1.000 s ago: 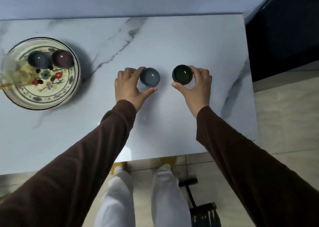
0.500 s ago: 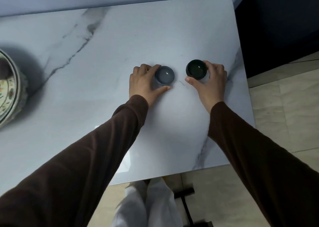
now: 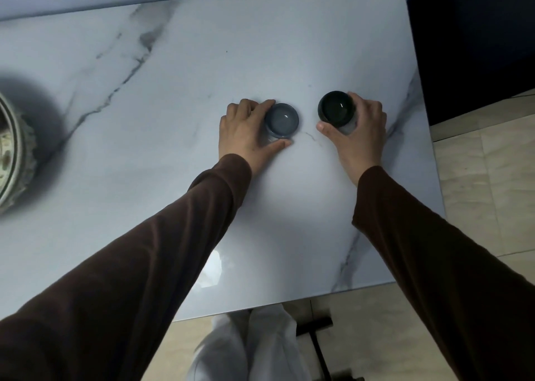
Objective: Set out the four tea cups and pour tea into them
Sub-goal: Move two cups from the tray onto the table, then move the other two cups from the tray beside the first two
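Two small tea cups stand upright on the white marble table (image 3: 202, 70), right of its middle. My left hand (image 3: 246, 133) wraps the left side of the grey-blue cup (image 3: 282, 119), thumb below and fingers behind it. My right hand (image 3: 359, 133) holds the dark green cup (image 3: 335, 109) from its right side, thumb at its near edge. The cups sit about a cup's width apart. Both look empty. The other cups and the teapot are out of view.
A painted ceramic bowl (image 3: 17, 160) is cut off by the left edge, with a dark shadow beside it. The table's right edge runs close to my right hand, with tiled floor (image 3: 486, 178) beyond. My white-trousered legs and a dark stand show below the near edge.
The view has swung right, so the painted bowl has slid almost out of frame. Both hands and their cups have shifted right along the table and still hold the cups.
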Demonstrator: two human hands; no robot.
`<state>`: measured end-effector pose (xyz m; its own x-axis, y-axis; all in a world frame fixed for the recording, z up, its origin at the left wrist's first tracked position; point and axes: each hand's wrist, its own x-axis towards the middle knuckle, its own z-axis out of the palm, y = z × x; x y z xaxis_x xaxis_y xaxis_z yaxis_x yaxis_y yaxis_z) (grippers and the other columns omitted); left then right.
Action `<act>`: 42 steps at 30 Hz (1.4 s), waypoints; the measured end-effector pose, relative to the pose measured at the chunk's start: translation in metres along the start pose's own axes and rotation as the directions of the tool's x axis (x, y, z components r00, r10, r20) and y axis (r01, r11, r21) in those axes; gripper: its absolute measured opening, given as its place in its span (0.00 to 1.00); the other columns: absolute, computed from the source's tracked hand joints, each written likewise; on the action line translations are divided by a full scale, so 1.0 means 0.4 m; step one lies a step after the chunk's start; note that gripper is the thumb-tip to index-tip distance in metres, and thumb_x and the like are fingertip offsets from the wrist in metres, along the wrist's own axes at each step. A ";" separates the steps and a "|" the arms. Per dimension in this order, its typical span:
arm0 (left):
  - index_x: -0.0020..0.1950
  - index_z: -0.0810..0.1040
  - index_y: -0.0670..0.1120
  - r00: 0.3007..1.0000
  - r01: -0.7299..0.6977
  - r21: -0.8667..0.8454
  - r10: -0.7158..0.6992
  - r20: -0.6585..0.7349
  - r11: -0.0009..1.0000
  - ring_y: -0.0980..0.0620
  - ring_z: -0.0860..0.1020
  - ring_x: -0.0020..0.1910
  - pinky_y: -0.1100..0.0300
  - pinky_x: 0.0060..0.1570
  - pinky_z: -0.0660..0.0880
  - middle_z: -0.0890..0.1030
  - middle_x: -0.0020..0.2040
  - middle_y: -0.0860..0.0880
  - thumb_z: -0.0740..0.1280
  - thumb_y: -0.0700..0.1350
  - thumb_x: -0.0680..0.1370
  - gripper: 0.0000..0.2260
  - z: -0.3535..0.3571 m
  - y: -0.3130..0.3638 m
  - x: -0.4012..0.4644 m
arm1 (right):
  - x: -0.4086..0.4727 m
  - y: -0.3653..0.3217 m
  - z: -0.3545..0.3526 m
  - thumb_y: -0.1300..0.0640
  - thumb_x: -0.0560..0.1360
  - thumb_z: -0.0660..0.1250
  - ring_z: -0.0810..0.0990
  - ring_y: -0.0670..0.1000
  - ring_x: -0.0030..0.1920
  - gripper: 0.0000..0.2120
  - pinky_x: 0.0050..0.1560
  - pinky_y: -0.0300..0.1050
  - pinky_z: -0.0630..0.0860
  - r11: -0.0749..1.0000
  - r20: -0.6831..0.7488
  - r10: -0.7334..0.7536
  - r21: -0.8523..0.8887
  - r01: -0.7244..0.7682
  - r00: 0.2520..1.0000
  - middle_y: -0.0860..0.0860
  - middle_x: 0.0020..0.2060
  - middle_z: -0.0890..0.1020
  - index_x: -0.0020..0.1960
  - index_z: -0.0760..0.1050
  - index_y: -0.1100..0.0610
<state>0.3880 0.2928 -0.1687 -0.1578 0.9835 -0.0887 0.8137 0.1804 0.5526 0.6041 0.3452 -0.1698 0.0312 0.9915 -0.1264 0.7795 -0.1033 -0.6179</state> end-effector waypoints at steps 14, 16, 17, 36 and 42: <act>0.72 0.70 0.51 0.988 0.141 0.017 -0.139 -0.061 0.990 0.44 0.69 0.62 0.51 0.62 0.68 0.74 0.63 0.48 0.70 0.60 0.72 0.31 -0.356 -0.062 -0.213 | -0.188 -0.343 -0.105 0.43 0.71 0.74 0.68 0.56 0.66 0.35 0.64 0.53 0.69 0.973 0.053 -0.181 -0.135 0.186 0.982 0.53 0.67 0.70 0.73 0.67 0.51; 0.72 0.70 0.51 0.981 0.176 0.010 -0.175 -0.080 0.984 0.44 0.69 0.62 0.52 0.63 0.67 0.74 0.63 0.48 0.70 0.60 0.72 0.30 -0.430 -0.104 -0.259 | -0.232 -0.422 -0.089 0.43 0.71 0.73 0.67 0.55 0.67 0.34 0.66 0.53 0.68 0.972 0.086 -0.210 -0.093 0.218 0.974 0.53 0.67 0.70 0.73 0.67 0.51; 0.72 0.70 0.51 0.977 0.192 0.009 -0.191 -0.095 0.981 0.44 0.69 0.62 0.52 0.63 0.67 0.74 0.63 0.48 0.70 0.59 0.72 0.30 -0.469 -0.131 -0.283 | -0.256 -0.466 -0.073 0.43 0.72 0.73 0.67 0.55 0.67 0.33 0.66 0.54 0.68 0.969 0.102 -0.225 -0.077 0.234 0.969 0.52 0.67 0.70 0.72 0.67 0.51; 0.73 0.66 0.51 0.901 0.376 -0.045 -0.377 -0.217 0.925 0.45 0.72 0.64 0.51 0.60 0.71 0.73 0.65 0.47 0.70 0.57 0.72 0.31 -0.753 -0.732 -0.409 | -0.479 -0.974 0.478 0.41 0.73 0.71 0.69 0.52 0.65 0.30 0.64 0.50 0.69 0.940 0.226 -0.340 0.067 0.334 0.913 0.50 0.65 0.72 0.71 0.70 0.51; 0.78 0.50 0.57 0.801 0.546 -0.086 -0.550 -0.236 0.833 0.43 0.81 0.54 0.52 0.50 0.74 0.83 0.54 0.48 0.66 0.61 0.74 0.38 -0.725 -0.783 -0.327 | -0.417 -0.975 0.580 0.41 0.71 0.72 0.68 0.54 0.67 0.33 0.66 0.54 0.70 0.931 0.286 -0.362 0.066 0.358 0.887 0.52 0.66 0.71 0.72 0.68 0.51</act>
<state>-0.0084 0.1033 -0.0898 -0.7057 0.6853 -0.1797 0.5436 0.6864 0.4832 0.1497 0.2019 -0.0875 -0.4332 0.8945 -0.1105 0.6958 0.2539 -0.6718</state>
